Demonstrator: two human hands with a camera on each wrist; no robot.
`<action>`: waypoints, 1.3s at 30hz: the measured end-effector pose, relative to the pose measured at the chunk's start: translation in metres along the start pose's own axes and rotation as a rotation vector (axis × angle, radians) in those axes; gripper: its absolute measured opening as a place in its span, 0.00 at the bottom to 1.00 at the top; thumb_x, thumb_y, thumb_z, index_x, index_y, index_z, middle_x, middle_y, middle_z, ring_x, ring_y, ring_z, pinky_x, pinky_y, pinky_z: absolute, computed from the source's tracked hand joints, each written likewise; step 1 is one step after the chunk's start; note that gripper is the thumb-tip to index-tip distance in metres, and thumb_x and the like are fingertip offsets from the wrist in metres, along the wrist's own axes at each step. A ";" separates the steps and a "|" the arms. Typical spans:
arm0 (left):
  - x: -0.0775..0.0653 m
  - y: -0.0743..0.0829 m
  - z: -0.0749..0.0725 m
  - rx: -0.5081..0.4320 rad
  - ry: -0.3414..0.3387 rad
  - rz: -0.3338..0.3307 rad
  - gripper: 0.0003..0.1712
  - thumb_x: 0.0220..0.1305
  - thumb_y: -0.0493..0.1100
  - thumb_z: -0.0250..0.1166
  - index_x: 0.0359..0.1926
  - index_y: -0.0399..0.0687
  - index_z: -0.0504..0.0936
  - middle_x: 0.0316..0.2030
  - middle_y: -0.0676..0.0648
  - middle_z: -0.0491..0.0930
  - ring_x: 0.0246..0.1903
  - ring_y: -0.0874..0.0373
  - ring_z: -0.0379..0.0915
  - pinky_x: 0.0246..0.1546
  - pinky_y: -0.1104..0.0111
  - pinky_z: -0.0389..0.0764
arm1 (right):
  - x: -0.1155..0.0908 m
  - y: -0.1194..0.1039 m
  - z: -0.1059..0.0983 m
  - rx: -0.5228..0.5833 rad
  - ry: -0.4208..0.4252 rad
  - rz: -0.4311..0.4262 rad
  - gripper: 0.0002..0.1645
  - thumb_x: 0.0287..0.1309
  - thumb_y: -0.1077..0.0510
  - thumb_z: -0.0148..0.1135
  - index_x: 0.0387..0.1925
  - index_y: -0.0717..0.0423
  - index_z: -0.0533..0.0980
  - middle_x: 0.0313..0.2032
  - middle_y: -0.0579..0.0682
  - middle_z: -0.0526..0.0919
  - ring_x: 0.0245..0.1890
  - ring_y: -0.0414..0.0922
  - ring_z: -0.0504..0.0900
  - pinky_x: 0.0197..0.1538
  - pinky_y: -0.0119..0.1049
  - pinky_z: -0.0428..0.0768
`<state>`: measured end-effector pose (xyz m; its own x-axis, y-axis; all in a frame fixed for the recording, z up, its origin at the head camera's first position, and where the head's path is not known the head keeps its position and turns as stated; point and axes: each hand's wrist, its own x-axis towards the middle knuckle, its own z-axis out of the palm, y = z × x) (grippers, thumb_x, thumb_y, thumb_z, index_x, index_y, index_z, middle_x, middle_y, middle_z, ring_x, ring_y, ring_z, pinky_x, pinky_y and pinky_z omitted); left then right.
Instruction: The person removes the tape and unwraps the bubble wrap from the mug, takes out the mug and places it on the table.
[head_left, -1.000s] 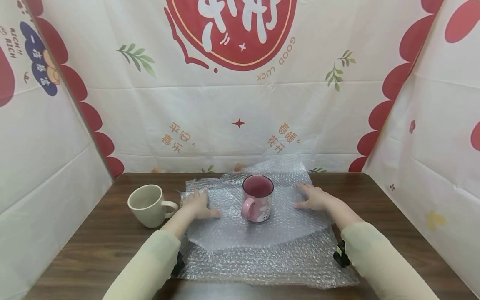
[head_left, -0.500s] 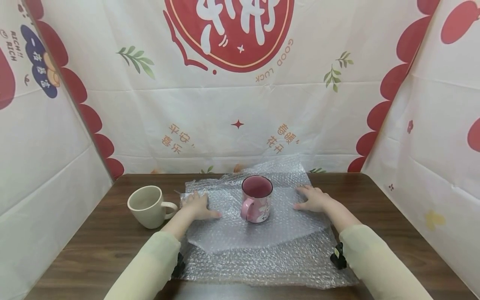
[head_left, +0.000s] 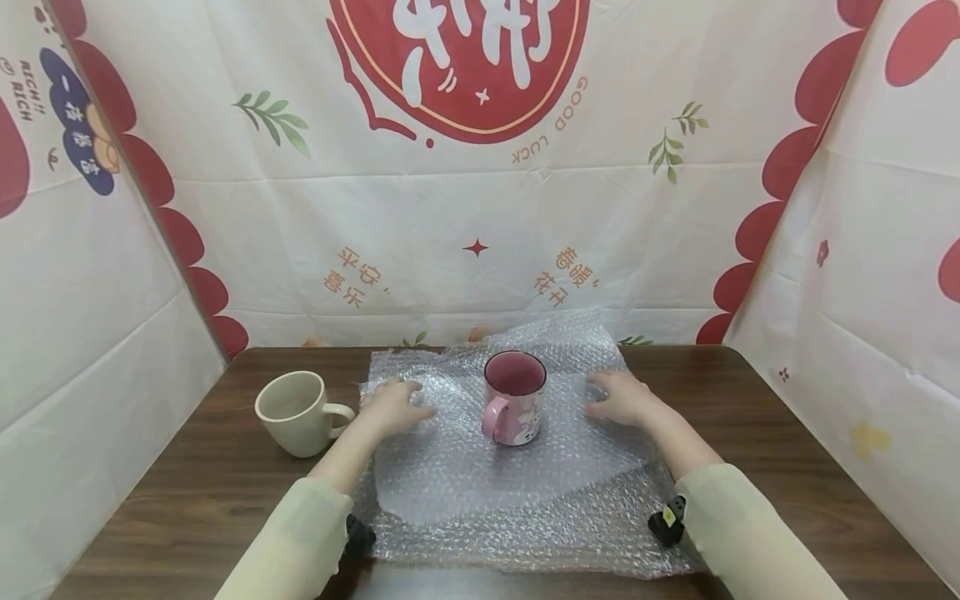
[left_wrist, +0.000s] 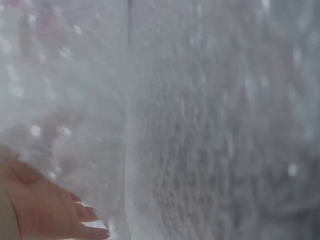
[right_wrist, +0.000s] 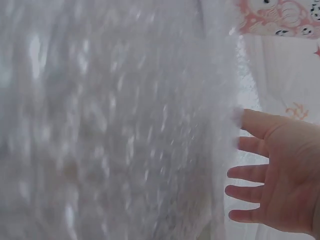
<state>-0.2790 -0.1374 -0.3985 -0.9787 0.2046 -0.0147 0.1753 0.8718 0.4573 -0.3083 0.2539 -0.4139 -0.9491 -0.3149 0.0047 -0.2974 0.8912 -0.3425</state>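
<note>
A pink mug (head_left: 516, 400) with a white cartoon print stands upright on layered bubble wrap (head_left: 480, 475), its handle toward the front left. My left hand (head_left: 392, 408) rests at the left side of the wrap with thumb and fingers apart. Over on the right side, my right hand (head_left: 624, 400) lies with loosely spread fingers, apart from the mug. In the right wrist view the right hand (right_wrist: 287, 170) shows its palm and straight fingers beside the sheet. Bubble wrap fills most of the left wrist view and partly covers the left hand (left_wrist: 42, 210) there.
A cream mug (head_left: 294, 417) stands on the brown wooden table (head_left: 187, 483), left of the wrap, its handle near my left wrist. Behind the table hangs a printed white cloth (head_left: 450, 217); the wrap's back corner rises against it. More cloth encloses both sides.
My left hand has drawn slightly back and its fingers look more gathered. The upper sheet's front left edge has shifted a little toward me. Both mugs keep their places.
</note>
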 end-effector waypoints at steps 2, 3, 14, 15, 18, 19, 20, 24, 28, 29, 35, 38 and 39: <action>-0.002 0.002 0.000 -0.063 0.019 0.017 0.34 0.61 0.55 0.64 0.62 0.38 0.72 0.62 0.32 0.67 0.63 0.33 0.58 0.58 0.36 0.57 | -0.002 -0.004 -0.002 0.036 0.028 -0.034 0.34 0.59 0.50 0.64 0.60 0.67 0.69 0.58 0.69 0.71 0.60 0.67 0.65 0.57 0.66 0.63; -0.003 0.003 -0.001 -0.093 0.026 0.025 0.33 0.61 0.53 0.64 0.62 0.38 0.73 0.61 0.33 0.69 0.62 0.34 0.60 0.58 0.38 0.60 | -0.003 -0.006 -0.002 0.055 0.039 -0.046 0.33 0.59 0.51 0.63 0.60 0.67 0.69 0.58 0.69 0.71 0.60 0.67 0.66 0.57 0.65 0.64; -0.013 0.011 0.002 -0.346 0.134 0.138 0.22 0.63 0.46 0.64 0.54 0.37 0.79 0.52 0.41 0.79 0.54 0.42 0.72 0.53 0.50 0.73 | -0.012 -0.026 -0.004 0.160 0.145 -0.093 0.31 0.61 0.51 0.63 0.61 0.61 0.70 0.59 0.65 0.72 0.56 0.64 0.72 0.56 0.60 0.70; -0.014 0.012 0.002 -0.366 0.142 0.148 0.21 0.63 0.46 0.64 0.53 0.37 0.80 0.50 0.41 0.80 0.53 0.42 0.73 0.52 0.51 0.74 | -0.013 -0.028 -0.004 0.180 0.148 -0.099 0.31 0.61 0.52 0.63 0.62 0.61 0.70 0.59 0.64 0.72 0.56 0.64 0.72 0.55 0.60 0.71; -0.017 0.016 0.004 -0.433 0.166 0.188 0.18 0.63 0.44 0.64 0.50 0.37 0.81 0.47 0.43 0.82 0.49 0.45 0.76 0.49 0.54 0.77 | -0.016 -0.033 -0.002 0.249 0.155 -0.114 0.31 0.61 0.53 0.63 0.62 0.61 0.69 0.60 0.63 0.72 0.56 0.63 0.72 0.54 0.59 0.71; -0.018 0.018 0.005 -0.449 0.176 0.201 0.17 0.64 0.44 0.64 0.49 0.37 0.82 0.46 0.43 0.82 0.48 0.46 0.77 0.48 0.55 0.78 | -0.018 -0.034 -0.001 0.272 0.157 -0.118 0.31 0.61 0.53 0.63 0.63 0.60 0.69 0.60 0.62 0.72 0.56 0.62 0.72 0.55 0.59 0.71; -0.018 0.019 0.006 -0.465 0.182 0.215 0.16 0.64 0.44 0.64 0.49 0.38 0.82 0.45 0.44 0.82 0.47 0.47 0.78 0.47 0.55 0.78 | -0.019 -0.036 0.001 0.294 0.159 -0.123 0.31 0.61 0.53 0.63 0.63 0.61 0.69 0.60 0.61 0.72 0.56 0.62 0.72 0.55 0.59 0.71; -0.018 0.022 0.011 -0.510 0.200 0.264 0.15 0.65 0.43 0.63 0.49 0.38 0.82 0.45 0.43 0.83 0.44 0.48 0.79 0.47 0.57 0.79 | -0.024 -0.042 0.006 0.351 0.172 -0.133 0.31 0.61 0.53 0.63 0.63 0.60 0.69 0.61 0.58 0.72 0.56 0.60 0.73 0.55 0.60 0.71; -0.013 0.023 0.016 -0.571 0.179 0.286 0.17 0.66 0.40 0.62 0.52 0.35 0.80 0.47 0.40 0.82 0.46 0.47 0.79 0.48 0.57 0.78 | -0.026 -0.048 0.014 0.394 0.197 -0.164 0.32 0.60 0.54 0.64 0.63 0.61 0.68 0.60 0.59 0.73 0.55 0.59 0.74 0.55 0.59 0.71; -0.012 0.023 0.018 -0.584 0.176 0.295 0.17 0.66 0.39 0.61 0.53 0.34 0.79 0.47 0.39 0.81 0.45 0.47 0.79 0.48 0.57 0.78 | -0.027 -0.049 0.015 0.404 0.205 -0.179 0.31 0.60 0.56 0.65 0.62 0.62 0.68 0.59 0.60 0.73 0.54 0.60 0.75 0.55 0.58 0.72; -0.003 0.026 0.030 -0.666 0.100 0.292 0.23 0.66 0.39 0.61 0.59 0.33 0.74 0.50 0.36 0.78 0.48 0.44 0.77 0.48 0.56 0.78 | -0.029 -0.059 0.022 0.510 0.231 -0.245 0.32 0.57 0.61 0.66 0.62 0.63 0.68 0.55 0.64 0.75 0.51 0.63 0.76 0.53 0.57 0.73; 0.000 0.030 0.035 -0.688 0.051 0.299 0.27 0.66 0.42 0.61 0.63 0.37 0.70 0.56 0.35 0.74 0.51 0.42 0.75 0.50 0.55 0.77 | -0.030 -0.063 0.022 0.537 0.239 -0.242 0.33 0.56 0.59 0.68 0.62 0.61 0.68 0.54 0.63 0.76 0.50 0.63 0.77 0.53 0.54 0.75; 0.001 0.032 0.037 -0.685 0.037 0.306 0.29 0.66 0.42 0.62 0.65 0.38 0.68 0.58 0.35 0.73 0.52 0.41 0.74 0.50 0.54 0.77 | -0.030 -0.064 0.022 0.548 0.238 -0.239 0.34 0.55 0.59 0.68 0.63 0.61 0.68 0.54 0.64 0.76 0.50 0.63 0.77 0.53 0.53 0.75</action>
<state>-0.2703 -0.0934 -0.4167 -0.9021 0.3677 0.2259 0.3462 0.3041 0.8875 -0.2587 0.1989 -0.4131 -0.8789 -0.3474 0.3270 -0.4674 0.4894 -0.7362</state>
